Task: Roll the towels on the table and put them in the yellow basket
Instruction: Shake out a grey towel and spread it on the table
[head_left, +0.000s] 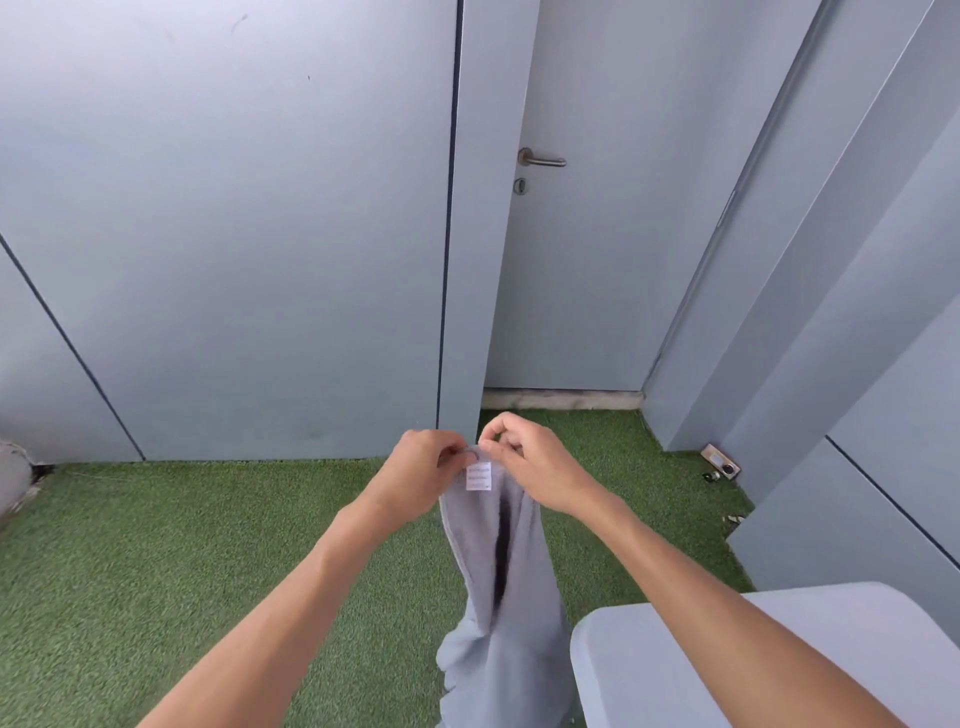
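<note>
A grey towel (511, 597) hangs in the air in front of me, over the green floor. Its top edge carries a small white label. My left hand (415, 473) pinches the top edge just left of the label. My right hand (524, 457) pinches the same edge just right of it, so the two hands nearly touch. The towel droops down in loose folds past the bottom of the view. A corner of the white table (675, 660) shows at the lower right, under my right forearm. No yellow basket is in view.
Green artificial turf (182, 545) covers the floor. Grey wall panels stand ahead, and a grey door with a metal handle (540, 158) lies behind them. A small device (722, 465) lies on the turf by the right wall.
</note>
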